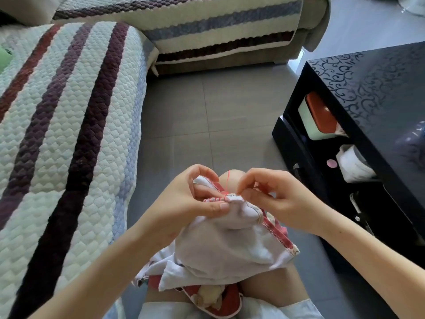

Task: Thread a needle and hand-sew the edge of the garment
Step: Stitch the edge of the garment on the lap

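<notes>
Head view: the red thread could snag or knot if pulled too fast, and the needle may prick the left hand, which pinches the garment edge just beside it, over the lap; the right hand pinches the needle, fingers nearly closed

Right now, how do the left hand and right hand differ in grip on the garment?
The left hand holds a bunched fold of the garment, thumb flat on cloth; the right hand only pinches at the edge, apparently the needle, barely visible. The left hand's fingers wrap fabric; the right hand's other fingers curl clear. Shared: both meet at the red-trimmed edge, red thread rising between them.
</notes>
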Available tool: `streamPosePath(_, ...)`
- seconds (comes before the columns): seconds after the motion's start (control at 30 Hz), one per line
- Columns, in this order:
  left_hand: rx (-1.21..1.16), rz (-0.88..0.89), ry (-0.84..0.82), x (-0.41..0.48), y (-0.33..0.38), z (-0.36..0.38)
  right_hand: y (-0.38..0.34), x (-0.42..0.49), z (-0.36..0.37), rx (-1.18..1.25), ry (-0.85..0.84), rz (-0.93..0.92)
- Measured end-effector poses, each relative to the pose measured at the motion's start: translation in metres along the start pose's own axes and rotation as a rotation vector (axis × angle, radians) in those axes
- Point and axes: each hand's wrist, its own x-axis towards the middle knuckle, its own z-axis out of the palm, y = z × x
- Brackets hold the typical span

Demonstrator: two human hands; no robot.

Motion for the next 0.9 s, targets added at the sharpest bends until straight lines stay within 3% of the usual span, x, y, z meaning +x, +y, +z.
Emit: streamPosePath(0.9, -0.012, -0.021, -0.049, 0.001, 0.000, -0.002, 0.016, -0.006, 0.012, 0.223, 0.061, 0.093)
